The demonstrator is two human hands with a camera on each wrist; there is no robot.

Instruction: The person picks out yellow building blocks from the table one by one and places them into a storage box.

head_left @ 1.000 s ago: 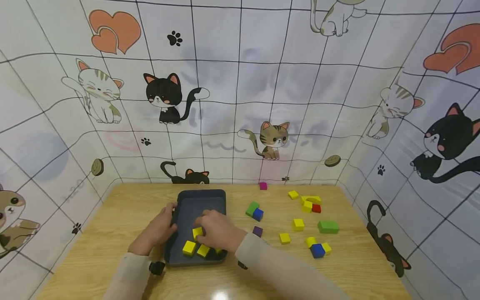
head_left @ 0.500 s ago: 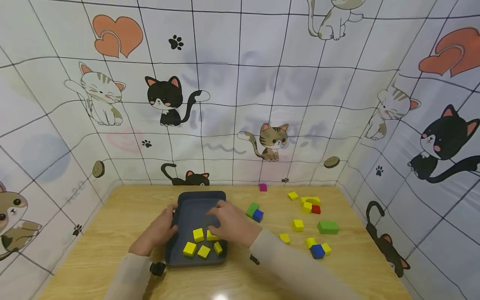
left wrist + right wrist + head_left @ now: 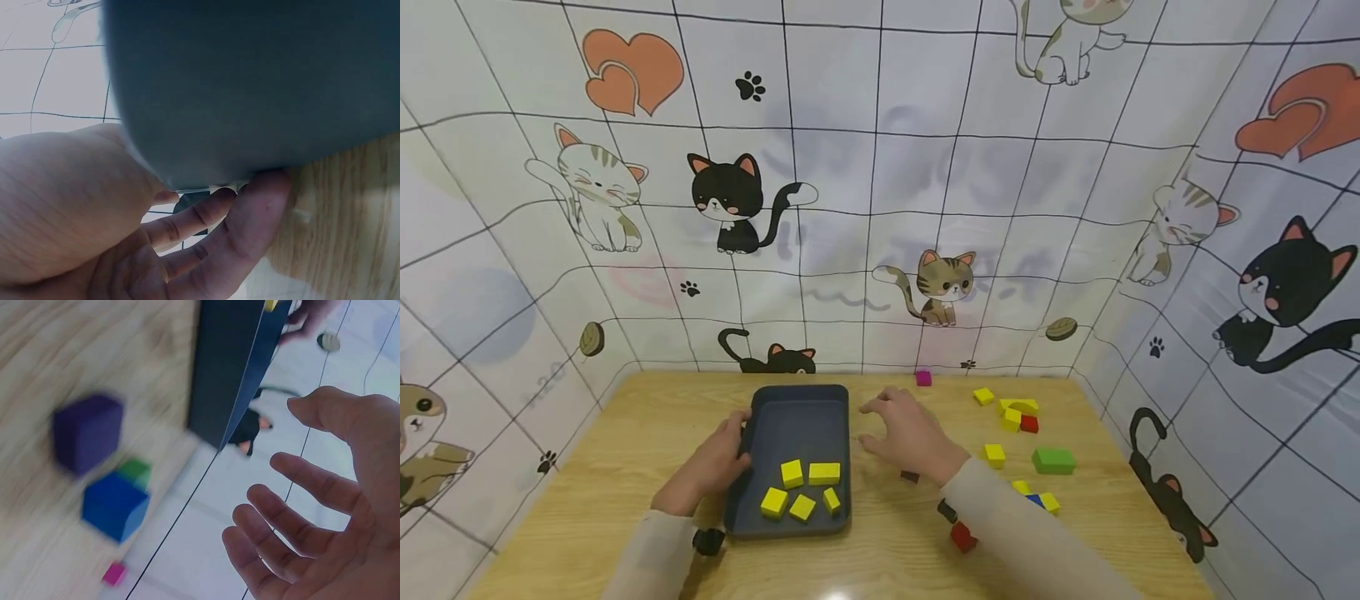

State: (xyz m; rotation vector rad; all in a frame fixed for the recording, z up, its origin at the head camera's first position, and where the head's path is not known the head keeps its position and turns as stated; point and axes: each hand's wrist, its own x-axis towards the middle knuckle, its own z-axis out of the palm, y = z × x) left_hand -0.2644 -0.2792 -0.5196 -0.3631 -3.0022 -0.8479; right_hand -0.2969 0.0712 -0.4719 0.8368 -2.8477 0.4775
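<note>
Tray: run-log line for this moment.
left hand: holds tray left edge | right hand: empty, over table right of tray | yellow blocks: five in tray

The tray [image 3: 801, 425] is lying on the table [image 3: 685, 396]; the wall [image 3: 835, 83] is standing behind it. In the tray's near half, five blocks [image 3: 792, 474] are lying. The left hand [image 3: 707, 467] is holding its left side, and the right hand [image 3: 913, 435] is hovering near its right side. More blocks [image 3: 1053, 461] are lying farther right of the tray, and one block [image 3: 923, 379] is lying right of its far edge.
</note>
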